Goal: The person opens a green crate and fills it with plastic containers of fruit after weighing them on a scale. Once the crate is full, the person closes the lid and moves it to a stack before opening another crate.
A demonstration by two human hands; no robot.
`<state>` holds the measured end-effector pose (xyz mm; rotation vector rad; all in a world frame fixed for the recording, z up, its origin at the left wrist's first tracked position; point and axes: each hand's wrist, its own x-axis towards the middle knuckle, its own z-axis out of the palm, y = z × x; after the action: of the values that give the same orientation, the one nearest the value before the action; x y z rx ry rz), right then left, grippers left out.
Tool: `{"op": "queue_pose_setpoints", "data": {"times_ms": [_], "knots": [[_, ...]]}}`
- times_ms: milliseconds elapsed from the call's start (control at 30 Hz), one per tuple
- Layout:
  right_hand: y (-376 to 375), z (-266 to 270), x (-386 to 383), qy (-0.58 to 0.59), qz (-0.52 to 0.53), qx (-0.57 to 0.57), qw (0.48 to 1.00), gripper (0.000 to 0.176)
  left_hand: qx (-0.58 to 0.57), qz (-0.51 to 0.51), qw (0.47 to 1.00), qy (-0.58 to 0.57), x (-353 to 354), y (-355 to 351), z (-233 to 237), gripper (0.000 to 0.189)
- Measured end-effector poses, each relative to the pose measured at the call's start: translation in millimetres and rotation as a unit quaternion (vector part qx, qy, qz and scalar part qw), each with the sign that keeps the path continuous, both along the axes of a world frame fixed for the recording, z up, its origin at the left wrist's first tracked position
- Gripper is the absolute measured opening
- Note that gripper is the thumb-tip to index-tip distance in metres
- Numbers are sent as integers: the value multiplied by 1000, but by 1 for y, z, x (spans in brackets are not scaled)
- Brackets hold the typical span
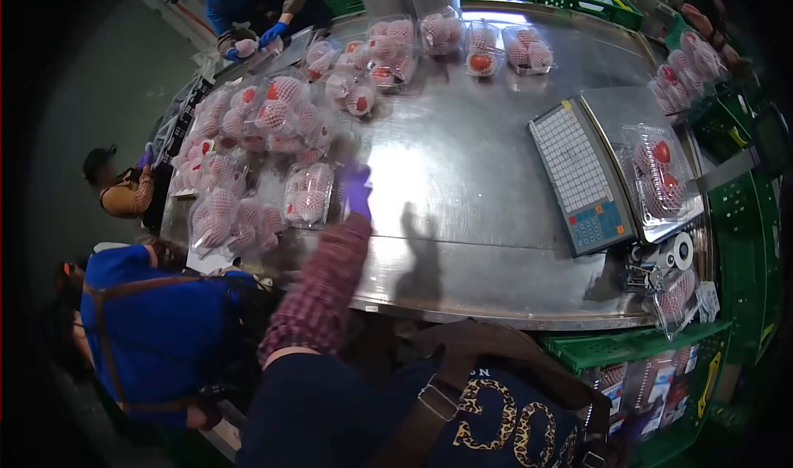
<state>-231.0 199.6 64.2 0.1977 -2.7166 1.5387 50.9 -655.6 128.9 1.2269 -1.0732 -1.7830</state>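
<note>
My left hand [357,189], in a purple glove, reaches over the metal table and is smeared by motion. Just left of it stands a clear clamshell pack [310,195] of red fruit in pink foam nets. More such packs [281,109] are piled behind and to the left. Low at the right, my right hand [634,425] shows only as a dim purple patch beside packed fruit [657,385] in a green crate; its fingers are lost in shadow.
A label scale [582,179] with a keypad carries one fruit pack [661,179] on its platform. Label rolls [679,251] sit at the table's right front. Across the table, a person in blue gloves [274,33] handles fruit. Another person in blue [157,327] stands close at left.
</note>
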Motion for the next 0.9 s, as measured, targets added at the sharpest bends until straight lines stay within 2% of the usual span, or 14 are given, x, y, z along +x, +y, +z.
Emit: {"op": "queue_pose_setpoints", "data": {"times_ms": [100,133,167,200,267,333,400,500,533,600,667,700,767,900], "knots": [[-41,48,11,-31,-34,48,998,56,-24,33,998,46,116,-131,24,36],[28,-13,-42,-11,-124,162,979,57,-20,3,996,83,141,-165,38,36],[-57,56,-35,45,-189,61,979,56,-9,-47,992,119,160,-195,46,37],[-64,69,-59,40,-219,128,967,51,52,66,989,125,133,-184,70,33],[-229,176,-44,39,-77,-116,989,42,132,313,930,138,75,-156,124,26],[-300,180,-70,45,5,-145,988,35,86,250,945,193,104,-224,87,15],[-360,171,-84,-200,40,-308,929,40,36,171,948,266,126,-273,53,14],[-411,189,-131,-87,-28,-365,926,42,-18,63,955,290,99,-231,76,15],[-412,185,-156,-108,-4,-328,938,39,-54,-143,904,399,95,-216,75,13],[-405,160,-193,-157,107,-243,951,30,-133,-119,952,249,58,-178,75,11],[-393,192,-174,107,329,153,926,14,-73,-134,952,265,-3,-94,106,7],[-388,180,-167,-75,300,-64,949,13,-50,-158,948,273,-35,-57,116,6],[-382,179,-131,-335,128,-432,828,14,9,-208,930,302,-103,3,124,5],[-334,150,-71,-350,136,-483,791,17,189,-284,869,358,-235,97,114,10]]}}
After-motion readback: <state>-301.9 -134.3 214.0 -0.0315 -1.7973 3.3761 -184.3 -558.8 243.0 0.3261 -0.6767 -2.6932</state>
